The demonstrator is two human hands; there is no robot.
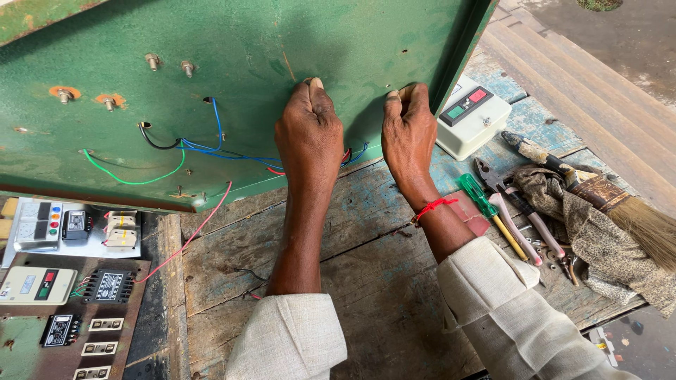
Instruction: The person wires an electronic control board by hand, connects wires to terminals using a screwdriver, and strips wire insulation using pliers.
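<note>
A big green metal panel (232,77) fills the view from nine o'clock round to one o'clock, tilted up off the worn wooden table (366,267) beneath it. Bolts stud its upper left, and blue, green, black and red wires (204,148) trail out of holes across its face.

Your left hand (310,134) sits at the centre, knuckles toward you, fingers curled and pressed against the panel; what the fingertips pinch, if anything, you cannot tell from here. Your right hand (408,134) is just beside it at one o'clock, fingers bent against the panel near its right edge, a red thread (433,206) round the wrist; its grip is likewise hidden.

At eight o'clock lie boards of electrical parts (63,281), meters and small black relays among them. At three o'clock a brush (605,197) rests on a mottled cloth (598,239). At two o'clock stands a cream switch box (472,119) with red and green buttons, touching the panel's corner. Between your right forearm and the cloth lie pliers (507,197) and a green-handled screwdriver (479,197).
</note>
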